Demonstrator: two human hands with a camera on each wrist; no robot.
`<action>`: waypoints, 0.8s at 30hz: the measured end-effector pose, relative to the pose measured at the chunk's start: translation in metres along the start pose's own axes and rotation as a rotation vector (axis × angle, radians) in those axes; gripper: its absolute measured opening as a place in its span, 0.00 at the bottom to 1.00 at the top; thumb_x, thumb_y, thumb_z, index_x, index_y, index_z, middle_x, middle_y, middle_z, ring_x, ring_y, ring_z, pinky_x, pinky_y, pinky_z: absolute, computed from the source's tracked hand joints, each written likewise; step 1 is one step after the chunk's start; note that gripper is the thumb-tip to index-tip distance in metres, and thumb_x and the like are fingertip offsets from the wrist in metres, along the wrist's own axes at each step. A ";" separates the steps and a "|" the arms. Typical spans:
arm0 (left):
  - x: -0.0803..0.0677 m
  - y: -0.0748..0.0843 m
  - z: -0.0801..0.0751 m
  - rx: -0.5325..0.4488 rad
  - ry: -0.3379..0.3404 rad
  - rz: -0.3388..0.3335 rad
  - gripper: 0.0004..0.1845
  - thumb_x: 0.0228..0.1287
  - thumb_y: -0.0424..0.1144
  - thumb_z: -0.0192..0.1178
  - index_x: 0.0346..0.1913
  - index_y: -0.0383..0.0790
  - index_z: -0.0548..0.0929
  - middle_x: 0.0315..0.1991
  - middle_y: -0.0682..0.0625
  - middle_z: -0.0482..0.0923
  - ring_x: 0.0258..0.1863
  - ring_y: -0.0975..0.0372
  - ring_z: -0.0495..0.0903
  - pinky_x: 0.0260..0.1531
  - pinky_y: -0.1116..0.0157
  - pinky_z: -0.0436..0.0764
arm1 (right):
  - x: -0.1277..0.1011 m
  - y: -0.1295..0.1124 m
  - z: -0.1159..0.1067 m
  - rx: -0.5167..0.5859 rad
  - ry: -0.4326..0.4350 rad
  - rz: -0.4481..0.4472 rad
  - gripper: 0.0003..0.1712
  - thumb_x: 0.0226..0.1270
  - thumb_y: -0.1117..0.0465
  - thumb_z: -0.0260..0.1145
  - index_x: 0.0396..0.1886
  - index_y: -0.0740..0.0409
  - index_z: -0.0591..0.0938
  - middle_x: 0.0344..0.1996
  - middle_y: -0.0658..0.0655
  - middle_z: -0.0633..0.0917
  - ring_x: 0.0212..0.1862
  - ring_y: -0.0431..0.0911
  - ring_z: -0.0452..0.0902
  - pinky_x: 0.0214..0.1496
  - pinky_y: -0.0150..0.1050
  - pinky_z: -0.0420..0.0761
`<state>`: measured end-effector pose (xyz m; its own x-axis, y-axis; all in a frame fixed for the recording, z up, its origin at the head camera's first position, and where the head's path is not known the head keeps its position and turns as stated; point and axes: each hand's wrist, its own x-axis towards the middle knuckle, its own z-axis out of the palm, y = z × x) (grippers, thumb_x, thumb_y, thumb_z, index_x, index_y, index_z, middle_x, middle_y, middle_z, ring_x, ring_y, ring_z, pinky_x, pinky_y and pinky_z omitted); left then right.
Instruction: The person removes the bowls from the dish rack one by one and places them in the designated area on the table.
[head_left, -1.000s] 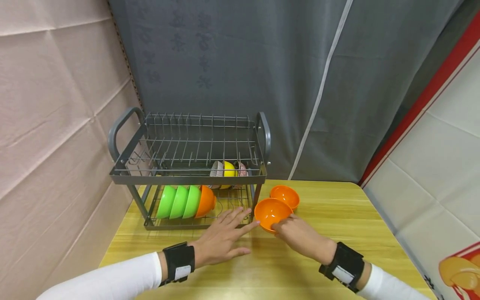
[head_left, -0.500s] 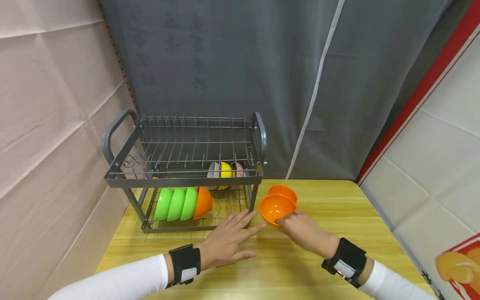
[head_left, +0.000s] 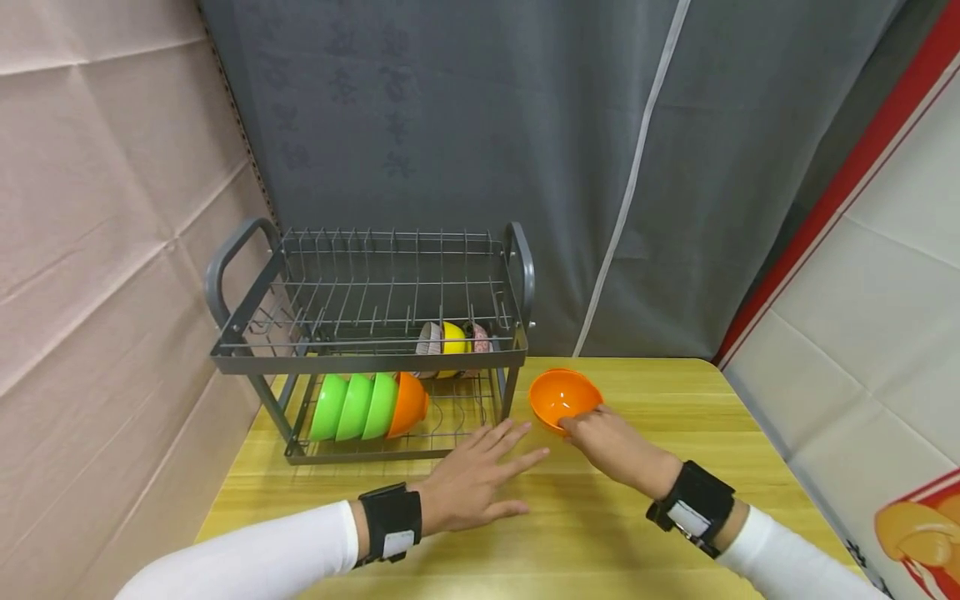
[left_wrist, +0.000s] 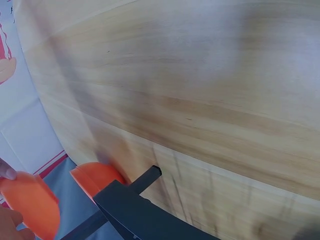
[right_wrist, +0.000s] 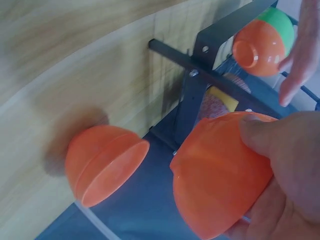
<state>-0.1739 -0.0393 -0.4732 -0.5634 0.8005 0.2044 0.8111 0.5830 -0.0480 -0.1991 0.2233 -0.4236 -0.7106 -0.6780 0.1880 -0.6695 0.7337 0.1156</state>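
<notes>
My right hand pinches the rim of an orange bowl, thumb on one side and fingers on the other, and holds it above the table. A second orange bowl stands on the table, apart from the held one in the right wrist view; from the head it is mostly hidden behind the held bowl. My left hand hovers palm down with fingers spread by the front right corner of a grey two-tier dish rack, holding nothing.
On the rack's lower tier, several green bowls and an orange bowl stand on edge at the left. A yellow bowl and patterned ones sit further back at right. A grey curtain hangs behind the wooden table.
My right hand has carried the orange bowl back and slightly right, until it covers the second bowl in the head view. My left hand has drifted right, still spread.
</notes>
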 end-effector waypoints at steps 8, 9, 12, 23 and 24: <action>0.007 0.003 0.002 0.016 -0.011 -0.008 0.40 0.73 0.70 0.42 0.82 0.63 0.47 0.84 0.45 0.41 0.82 0.49 0.49 0.78 0.46 0.60 | -0.001 0.014 0.010 -0.023 -0.006 0.046 0.06 0.62 0.61 0.74 0.33 0.55 0.83 0.26 0.50 0.88 0.31 0.43 0.86 0.38 0.46 0.83; 0.008 0.003 0.002 0.018 -0.011 -0.009 0.40 0.73 0.70 0.41 0.82 0.63 0.47 0.84 0.45 0.41 0.82 0.49 0.49 0.78 0.46 0.60 | 0.000 0.016 0.011 -0.019 -0.005 0.051 0.06 0.62 0.62 0.74 0.32 0.55 0.82 0.25 0.50 0.87 0.30 0.43 0.85 0.37 0.46 0.82; 0.010 0.004 0.002 0.007 -0.012 -0.010 0.40 0.73 0.69 0.43 0.82 0.63 0.47 0.83 0.44 0.42 0.82 0.49 0.49 0.78 0.45 0.60 | 0.001 0.022 0.015 0.002 -0.004 0.063 0.06 0.63 0.63 0.73 0.31 0.55 0.81 0.21 0.48 0.84 0.27 0.41 0.81 0.34 0.45 0.81; 0.013 0.010 0.001 -0.006 -0.010 0.022 0.40 0.73 0.70 0.41 0.82 0.63 0.48 0.84 0.44 0.41 0.82 0.48 0.52 0.77 0.44 0.62 | 0.010 0.044 0.032 0.068 -0.043 0.118 0.06 0.67 0.66 0.68 0.31 0.55 0.80 0.17 0.47 0.75 0.22 0.40 0.70 0.31 0.43 0.75; 0.013 0.010 0.001 -0.001 -0.007 0.023 0.40 0.73 0.71 0.40 0.82 0.63 0.48 0.83 0.44 0.42 0.81 0.49 0.52 0.76 0.44 0.63 | 0.011 0.045 0.034 0.067 -0.045 0.119 0.05 0.67 0.66 0.68 0.32 0.56 0.80 0.18 0.47 0.75 0.22 0.40 0.71 0.31 0.43 0.76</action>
<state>-0.1730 -0.0227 -0.4723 -0.5458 0.8146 0.1963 0.8239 0.5644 -0.0514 -0.2443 0.2479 -0.4492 -0.7936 -0.5891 0.1523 -0.5921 0.8053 0.0295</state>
